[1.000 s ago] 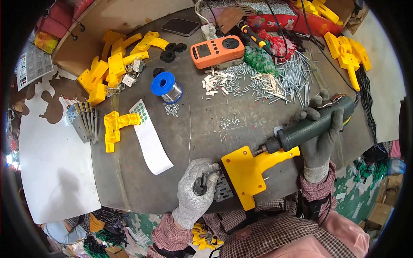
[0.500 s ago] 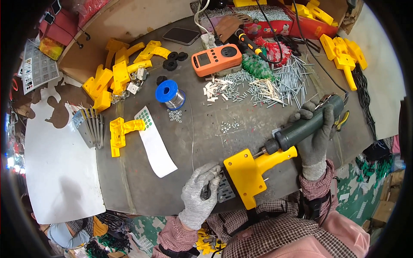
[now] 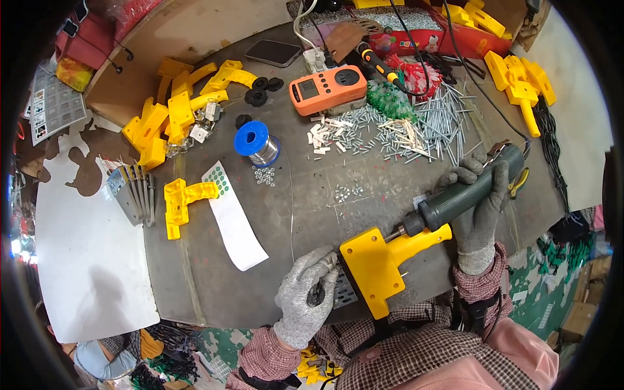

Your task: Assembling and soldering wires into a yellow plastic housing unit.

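Note:
In grey gloves, both of my hands work at a yellow plastic housing (image 3: 374,266) with a handle, near the table's front edge. My left hand (image 3: 305,294) is closed at the housing's left side, where a perforated metal plate (image 3: 344,290) shows; its fingertips are partly hidden. Wrapped round a dark green electric screwdriver (image 3: 465,190) is my right hand (image 3: 478,214). The screwdriver's bit points down-left and meets the housing's upper edge beside the handle. A thin pin or screw end (image 3: 404,273) sticks out of the housing's right side.
Long screws (image 3: 439,123) and small fasteners lie beyond the housing, beside an orange meter (image 3: 328,90). Leftward are a blue solder spool (image 3: 252,138), a sticker strip (image 3: 237,227), another yellow housing (image 3: 179,205) and several flat metal blades (image 3: 133,188). The screwdriver's cord (image 3: 484,97) hangs from above.
The housing, my left hand and the screwdriver have shifted very slightly down and to the right in the picture. Both grips look the same.

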Tool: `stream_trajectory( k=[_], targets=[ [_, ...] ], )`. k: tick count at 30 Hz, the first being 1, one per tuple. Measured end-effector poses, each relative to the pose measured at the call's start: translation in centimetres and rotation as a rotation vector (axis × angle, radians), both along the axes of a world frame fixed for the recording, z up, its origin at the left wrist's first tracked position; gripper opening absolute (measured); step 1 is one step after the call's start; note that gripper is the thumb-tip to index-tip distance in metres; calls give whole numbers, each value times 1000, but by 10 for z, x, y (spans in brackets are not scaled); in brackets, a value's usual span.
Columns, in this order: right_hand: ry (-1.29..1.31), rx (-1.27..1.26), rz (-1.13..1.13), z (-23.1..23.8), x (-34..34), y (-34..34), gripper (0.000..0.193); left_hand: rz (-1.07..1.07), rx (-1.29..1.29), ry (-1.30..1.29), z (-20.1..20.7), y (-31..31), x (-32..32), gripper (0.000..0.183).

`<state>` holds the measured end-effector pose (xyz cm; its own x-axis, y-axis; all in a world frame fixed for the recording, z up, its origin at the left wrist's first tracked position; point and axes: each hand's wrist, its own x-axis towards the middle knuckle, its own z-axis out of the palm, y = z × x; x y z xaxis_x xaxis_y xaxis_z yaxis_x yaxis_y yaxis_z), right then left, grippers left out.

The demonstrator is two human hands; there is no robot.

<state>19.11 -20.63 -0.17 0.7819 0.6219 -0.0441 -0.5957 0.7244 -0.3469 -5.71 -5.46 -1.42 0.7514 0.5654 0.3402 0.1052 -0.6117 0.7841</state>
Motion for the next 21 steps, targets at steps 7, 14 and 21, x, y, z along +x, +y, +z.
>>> stream_trajectory(
  k=[7,14,21],
  targets=[
    [1,-28,-89,2,0,1,40,-37,-108,-49,-4,2,0,25],
    [46,-24,-124,4,0,5,38,-52,-27,-41,-5,8,2,22],
    [-67,5,-131,14,-11,9,35,-72,130,-21,-3,9,4,16]
  ],
)
